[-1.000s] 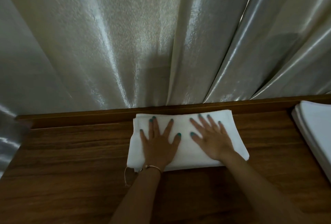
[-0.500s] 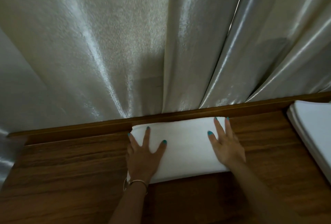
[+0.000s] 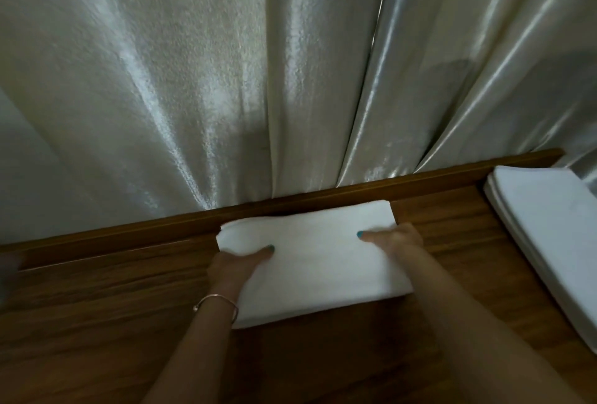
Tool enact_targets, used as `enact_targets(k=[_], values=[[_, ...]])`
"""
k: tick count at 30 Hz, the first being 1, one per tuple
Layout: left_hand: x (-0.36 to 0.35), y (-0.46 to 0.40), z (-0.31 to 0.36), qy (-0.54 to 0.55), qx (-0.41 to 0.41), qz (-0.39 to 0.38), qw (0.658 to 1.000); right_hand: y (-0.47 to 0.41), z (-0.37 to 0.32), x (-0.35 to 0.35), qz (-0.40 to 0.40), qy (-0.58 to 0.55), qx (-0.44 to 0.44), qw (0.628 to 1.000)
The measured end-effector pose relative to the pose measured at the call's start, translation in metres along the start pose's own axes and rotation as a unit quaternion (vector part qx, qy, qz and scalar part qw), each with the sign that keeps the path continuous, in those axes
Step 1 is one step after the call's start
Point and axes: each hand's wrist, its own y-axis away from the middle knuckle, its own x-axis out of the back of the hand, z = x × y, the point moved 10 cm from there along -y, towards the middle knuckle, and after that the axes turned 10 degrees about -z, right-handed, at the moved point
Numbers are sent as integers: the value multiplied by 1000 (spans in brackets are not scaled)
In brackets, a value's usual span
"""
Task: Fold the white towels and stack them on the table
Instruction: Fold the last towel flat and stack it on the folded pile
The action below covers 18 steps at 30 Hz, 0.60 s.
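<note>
Folded white towel (image 3: 318, 261) lies at the desk's (image 3: 97, 323) back edge, left hand (image 3: 237, 266) and right hand (image 3: 395, 238) pinching its ends. Lift level, keeping layers together, toward the stack (image 3: 546, 229) at the right edge.

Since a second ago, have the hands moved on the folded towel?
Yes. Left hand and right hand slid apart to grip the folded towel ends, judged against the table's back rail.

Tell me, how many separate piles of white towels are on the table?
2. One folded towel lies mid-table, gripped at its sides by the left hand and right hand. A stack of towels sits at the right edge, partly out of frame.
</note>
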Motion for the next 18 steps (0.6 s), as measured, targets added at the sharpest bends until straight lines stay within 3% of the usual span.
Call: enact_targets(k=[5, 12, 15, 18], values=[[-18, 21, -22, 129, 77, -207, 967, 20, 22, -2, -145, -24, -34, 989], [-38, 54, -29, 182, 163, -322, 915, 86, 56, 36, -238, -168, -32, 956], [-54, 67, 11, 158, 129, -358, 911, 113, 53, 65, -239, -237, 3, 942], [-82, 84, 82, 103, 62, -398, 909, 134, 54, 113, -190, -307, 41, 932]])
